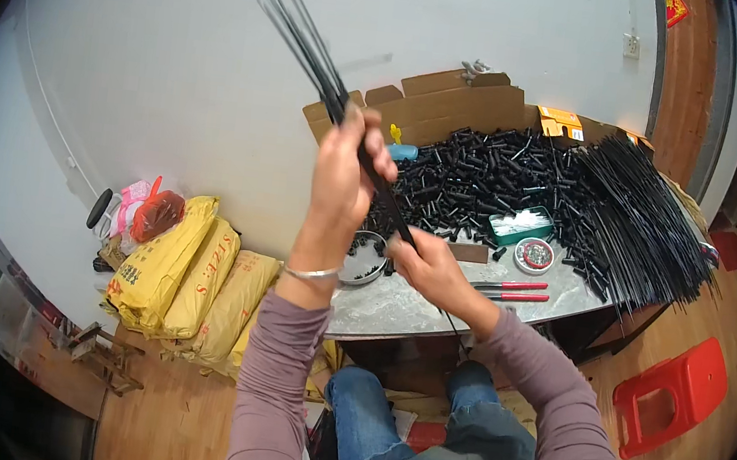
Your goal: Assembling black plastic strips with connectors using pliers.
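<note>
My left hand is raised, its fingers wrapped round a bundle of thin black rods. The rods slant from upper left to lower right, and their thin ends fan apart at the top against the wall. Lower on the same bundle, my right hand is closed over the rods above the table's front edge; its fingertips are partly hidden. Behind my hands a heap of short black cylindrical pieces covers the grey tabletop. Many long black rods lie at the table's right.
On the table are a round metal dish, a green box of white strips, a small round container and red-handled tools. Cardboard lines the back. Yellow sacks lie left; a red stool is right.
</note>
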Demonstrator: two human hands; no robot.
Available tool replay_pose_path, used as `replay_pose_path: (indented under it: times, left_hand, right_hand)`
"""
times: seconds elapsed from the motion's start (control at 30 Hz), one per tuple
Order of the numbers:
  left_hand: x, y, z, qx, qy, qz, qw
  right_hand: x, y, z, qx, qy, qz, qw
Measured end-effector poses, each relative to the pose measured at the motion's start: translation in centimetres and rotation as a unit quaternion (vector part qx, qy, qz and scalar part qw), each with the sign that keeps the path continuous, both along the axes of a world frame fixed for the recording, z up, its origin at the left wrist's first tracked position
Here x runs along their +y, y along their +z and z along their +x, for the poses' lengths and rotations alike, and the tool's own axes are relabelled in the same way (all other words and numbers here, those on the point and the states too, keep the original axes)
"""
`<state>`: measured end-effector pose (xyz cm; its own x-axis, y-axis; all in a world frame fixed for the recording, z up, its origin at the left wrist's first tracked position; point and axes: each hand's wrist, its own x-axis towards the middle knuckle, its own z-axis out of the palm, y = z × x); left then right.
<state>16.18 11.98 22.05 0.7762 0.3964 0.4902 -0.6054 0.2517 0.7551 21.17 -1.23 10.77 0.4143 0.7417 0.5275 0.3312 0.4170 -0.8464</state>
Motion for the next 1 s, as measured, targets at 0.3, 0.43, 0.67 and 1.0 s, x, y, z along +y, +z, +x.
replay_pose_path:
  times: [0.3,0.43,0.67,1.0]
  left_hand:
    - [-4.0,0.1,-0.4,-0.027,0.182,0.138,0.973]
    - [-1.8,-9.9,-0.1,0.134,0.188,0.068,0.971]
    - [-0.2,-7.5,-1.0,0.075,0.043,-0.069,0.994]
    - [0.0,-7.6,-2.2,0.135,0.041,-0.046,0.989]
  right_hand:
    - [4.5,-4.8,1.6,-0.083,-0.143,0.110,0.980]
    - [4.6,-15.0,1.7,-0.091,-0.161,0.030,0.982]
    - [-0.9,-5.9,-0.4,0.220,0.123,-0.159,0.955]
    - [-5.0,-3.9,-1.4,0.299,0.149,-0.128,0.934]
